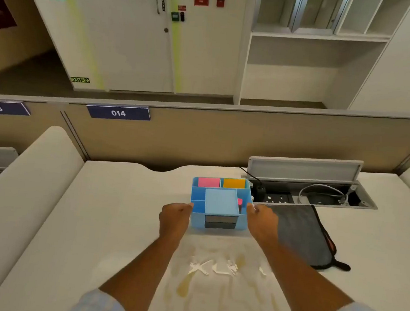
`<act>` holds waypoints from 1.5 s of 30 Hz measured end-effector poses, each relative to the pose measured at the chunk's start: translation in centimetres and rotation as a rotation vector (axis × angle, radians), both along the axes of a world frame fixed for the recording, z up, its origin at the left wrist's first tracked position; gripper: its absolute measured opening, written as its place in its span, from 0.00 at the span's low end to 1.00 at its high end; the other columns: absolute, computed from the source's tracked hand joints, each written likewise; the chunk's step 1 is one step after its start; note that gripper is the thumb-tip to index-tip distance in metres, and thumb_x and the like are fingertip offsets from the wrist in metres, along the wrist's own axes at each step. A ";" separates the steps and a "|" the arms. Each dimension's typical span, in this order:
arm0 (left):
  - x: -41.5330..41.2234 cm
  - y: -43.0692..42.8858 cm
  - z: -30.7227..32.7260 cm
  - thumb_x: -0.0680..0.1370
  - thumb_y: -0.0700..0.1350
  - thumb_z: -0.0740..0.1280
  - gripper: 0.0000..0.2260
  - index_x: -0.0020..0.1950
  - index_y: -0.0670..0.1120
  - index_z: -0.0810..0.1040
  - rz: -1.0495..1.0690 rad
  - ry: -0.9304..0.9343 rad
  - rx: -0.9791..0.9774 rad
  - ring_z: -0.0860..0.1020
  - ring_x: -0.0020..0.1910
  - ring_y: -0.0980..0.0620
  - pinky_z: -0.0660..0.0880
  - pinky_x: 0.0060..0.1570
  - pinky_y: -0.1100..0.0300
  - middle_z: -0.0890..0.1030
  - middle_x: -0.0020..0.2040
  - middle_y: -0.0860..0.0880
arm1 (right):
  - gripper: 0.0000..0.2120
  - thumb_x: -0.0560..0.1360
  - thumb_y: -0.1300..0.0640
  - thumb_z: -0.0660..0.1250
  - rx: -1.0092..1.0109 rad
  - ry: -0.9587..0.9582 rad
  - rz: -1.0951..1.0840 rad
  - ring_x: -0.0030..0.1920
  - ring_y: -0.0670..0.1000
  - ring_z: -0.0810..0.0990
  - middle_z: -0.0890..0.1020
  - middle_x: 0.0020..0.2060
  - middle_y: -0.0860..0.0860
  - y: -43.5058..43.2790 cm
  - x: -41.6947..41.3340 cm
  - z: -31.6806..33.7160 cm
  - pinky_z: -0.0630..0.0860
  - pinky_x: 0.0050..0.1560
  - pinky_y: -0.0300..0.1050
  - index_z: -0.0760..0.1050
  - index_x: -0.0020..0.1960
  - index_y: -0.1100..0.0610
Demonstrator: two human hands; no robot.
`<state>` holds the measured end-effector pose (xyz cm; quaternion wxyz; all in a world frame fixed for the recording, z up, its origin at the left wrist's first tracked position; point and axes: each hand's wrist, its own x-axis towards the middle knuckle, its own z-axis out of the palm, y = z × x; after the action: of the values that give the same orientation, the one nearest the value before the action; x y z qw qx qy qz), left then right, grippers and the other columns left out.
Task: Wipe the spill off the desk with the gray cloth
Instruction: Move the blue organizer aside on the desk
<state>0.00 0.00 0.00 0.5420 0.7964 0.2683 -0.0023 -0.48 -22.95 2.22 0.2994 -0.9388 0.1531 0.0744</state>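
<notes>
A yellowish wet spill (214,279) spreads over the white desk (107,221) between my forearms. The gray cloth (301,232), edged in black with a red tag, lies flat to the right of the spill. A blue desk organizer (219,202) with pink and orange note pads stands just beyond the spill. My left hand (174,218) presses against its left wall and my right hand (261,221) against its right wall, so both hands grip it from the sides. Whether it is lifted off the desk I cannot tell.
An open cable tray (315,193) with sockets, a plug and white cables sits behind the organizer, its lid raised. A beige partition (200,140) labelled 014 closes off the desk's far edge. A rounded divider (35,169) borders the left side.
</notes>
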 end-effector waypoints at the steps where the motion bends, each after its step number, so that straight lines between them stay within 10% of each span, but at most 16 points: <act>1: 0.4 -0.1 0.1 0.78 0.54 0.72 0.11 0.41 0.51 0.76 0.000 0.020 0.002 0.80 0.39 0.49 0.73 0.34 0.62 0.82 0.40 0.50 | 0.24 0.87 0.44 0.51 -0.023 0.000 0.001 0.47 0.50 0.79 0.82 0.50 0.54 -0.1 0.5 -0.2 0.74 0.46 0.42 0.78 0.62 0.60; 14: 1.6 1.9 0.8 0.79 0.55 0.68 0.13 0.43 0.46 0.78 -0.014 0.038 0.328 0.77 0.34 0.51 0.69 0.32 0.64 0.78 0.36 0.50 | 0.18 0.85 0.50 0.63 -0.307 0.016 0.080 0.60 0.52 0.83 0.82 0.62 0.56 1.8 2.0 -0.5 0.80 0.62 0.44 0.74 0.70 0.60; 25: -0.2 16.8 2.1 0.80 0.48 0.67 0.14 0.36 0.44 0.77 0.045 -0.098 0.373 0.77 0.32 0.50 0.73 0.34 0.61 0.77 0.32 0.47 | 0.17 0.86 0.48 0.60 0.107 -0.116 0.062 0.44 0.49 0.76 0.85 0.53 0.57 16.2 2.0 -0.6 0.66 0.36 0.30 0.79 0.57 0.61; 45: -2.7 33.7 -0.1 0.81 0.44 0.68 0.14 0.45 0.34 0.83 0.167 -0.151 0.291 0.83 0.36 0.43 0.83 0.41 0.55 0.84 0.39 0.40 | 0.16 0.85 0.49 0.61 0.161 -0.069 0.187 0.55 0.55 0.84 0.85 0.57 0.55 33.9 1.3 -2.6 0.80 0.55 0.44 0.78 0.61 0.60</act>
<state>-2.73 33.66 -0.05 0.4378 0.8394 0.2895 0.1412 0.86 10.95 -0.42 0.3708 -0.9239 0.0480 0.0815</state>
